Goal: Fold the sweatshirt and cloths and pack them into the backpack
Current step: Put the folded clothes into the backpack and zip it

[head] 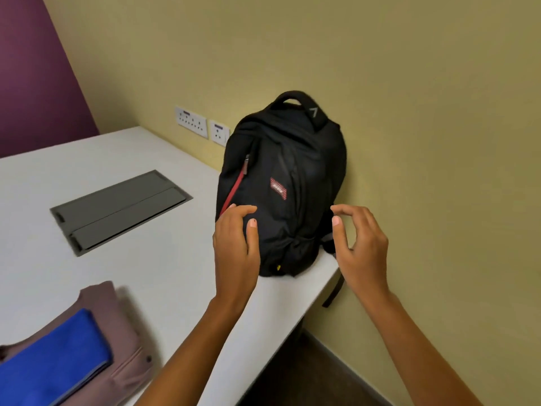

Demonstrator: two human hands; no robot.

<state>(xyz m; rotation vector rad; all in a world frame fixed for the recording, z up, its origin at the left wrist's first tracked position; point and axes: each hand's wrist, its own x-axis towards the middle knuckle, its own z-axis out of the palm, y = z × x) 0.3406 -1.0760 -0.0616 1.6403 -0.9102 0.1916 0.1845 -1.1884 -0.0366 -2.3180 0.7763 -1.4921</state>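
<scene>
A black backpack (287, 177) with a red zip stripe stands upright at the table's far right corner, against the wall, its zips closed. My left hand (237, 244) hovers at its lower left side, fingers spread and curled, fingertips close to the fabric. My right hand (360, 244) is at its lower right side, fingers apart, holding nothing. At the lower left lies a folded mauve sweatshirt (117, 326) with a folded blue cloth (55, 358) stacked on top.
The white table (164, 273) has a grey flip-lid cable box (120, 206) set into its top. Wall sockets (202, 124) sit behind the backpack. The table's right edge drops to a dark floor (322, 373); a backpack strap hangs over that edge.
</scene>
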